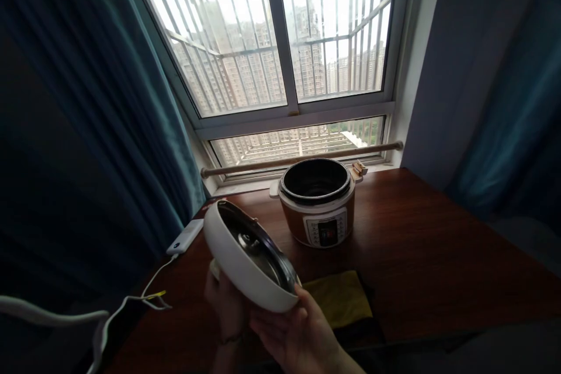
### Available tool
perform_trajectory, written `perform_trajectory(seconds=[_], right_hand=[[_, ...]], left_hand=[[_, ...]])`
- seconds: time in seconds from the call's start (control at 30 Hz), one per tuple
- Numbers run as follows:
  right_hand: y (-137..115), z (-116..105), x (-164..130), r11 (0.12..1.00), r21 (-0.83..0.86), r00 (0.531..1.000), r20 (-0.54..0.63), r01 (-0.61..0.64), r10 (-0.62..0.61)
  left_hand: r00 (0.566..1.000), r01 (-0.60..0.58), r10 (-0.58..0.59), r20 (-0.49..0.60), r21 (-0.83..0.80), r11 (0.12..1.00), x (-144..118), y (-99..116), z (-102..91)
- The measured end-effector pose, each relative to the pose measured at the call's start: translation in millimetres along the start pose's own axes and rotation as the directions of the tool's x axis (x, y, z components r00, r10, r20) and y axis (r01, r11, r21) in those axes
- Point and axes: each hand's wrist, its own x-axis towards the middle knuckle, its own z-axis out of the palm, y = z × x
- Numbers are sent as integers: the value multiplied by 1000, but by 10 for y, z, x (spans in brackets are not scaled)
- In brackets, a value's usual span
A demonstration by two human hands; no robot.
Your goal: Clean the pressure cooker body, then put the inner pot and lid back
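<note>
A white pressure cooker lid (239,263) is held up over the front of the table, tilted so that its metal inner side shows. My left hand (225,301) is closed around the handle on the lid's outer side, partly hidden by the lid. My right hand (295,327) grips the lower right rim, with the thumb on the edge and the fingers beneath. Behind the lid, the electric pressure cooker (291,219) stands upright without its lid, its dark inner pot (315,181) visible and its control panel (326,229) facing me.
A folded yellow-green cloth (339,298) lies on the brown wooden table (421,245) near its front edge. On the left sit a white power strip (186,236) and white cable (123,304). A barred window (289,41) and blue curtain (131,99) border the table.
</note>
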Motion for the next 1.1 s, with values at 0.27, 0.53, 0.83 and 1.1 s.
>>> perform_trajectory(seconds=[0.27, 0.53, 0.83, 1.1], right_hand=[[-571, 69, -246, 695, -668, 909, -67, 265, -412], [-2120, 1107, -293, -586, -755, 330, 656, 295, -679], [-3057, 903, 223, -708, -679, 395, 606, -195, -690], [-3192, 593, 293, -686, -685, 411, 567, -245, -714]], left_hand=[[820, -573, 521, 237, 332, 750, 523, 935, 432], [474, -874, 560, 680, 441, 204, 586, 1982, 1519], [268, -961, 475, 838, 264, 76, 649, 2016, 2567], [252, -966, 393, 884, 252, 55, 647, 1810, 2808]])
